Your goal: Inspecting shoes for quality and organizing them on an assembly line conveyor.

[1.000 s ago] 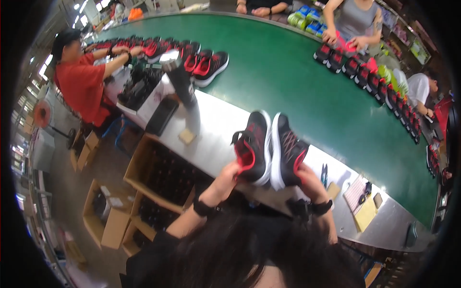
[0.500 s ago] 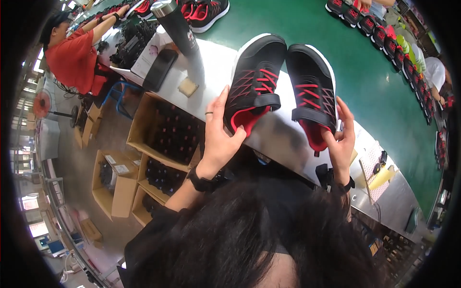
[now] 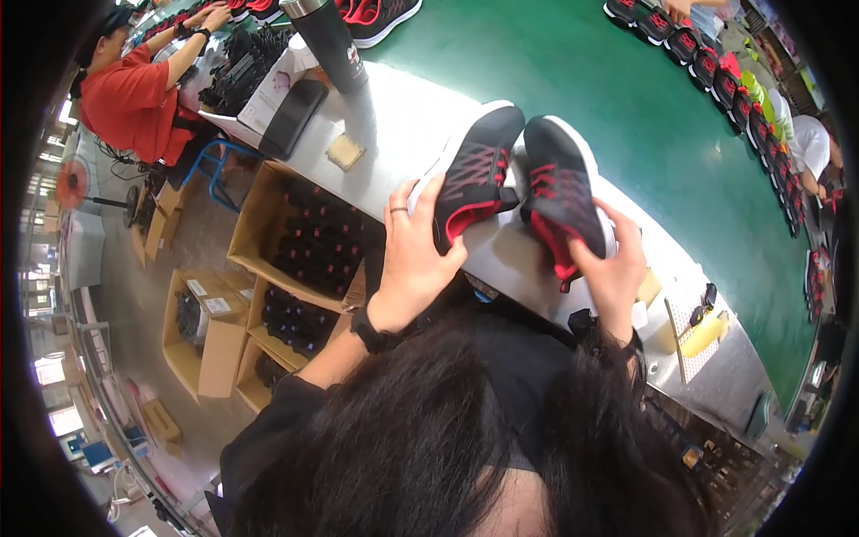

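Two black sneakers with red laces, red linings and white soles are in my hands, toes pointing away from me, above the metal tabletop (image 3: 403,98). My left hand (image 3: 416,255) grips the left sneaker (image 3: 474,170) by its heel, thumb at the red collar and fingers along the outer side. Around the heel of the right sneaker (image 3: 559,170) my right hand (image 3: 613,268) is closed, thumb at the opening. Both shoes are tipped inward, so their outer sides show. A small tan block (image 3: 344,152) lies on the metal to the left.
A dark tumbler (image 3: 331,49) and a black case (image 3: 293,119) stand at the table's left. Beyond runs a green surface (image 3: 573,63) with a row of sneakers (image 3: 716,76). Cardboard boxes (image 3: 224,349) sit below left. A person in red (image 3: 134,107) works at far left.
Both sneakers have come lower and nearer the tabletop, and have rolled so their outer sides show more. My hands keep hold of them. The view has shifted slightly.
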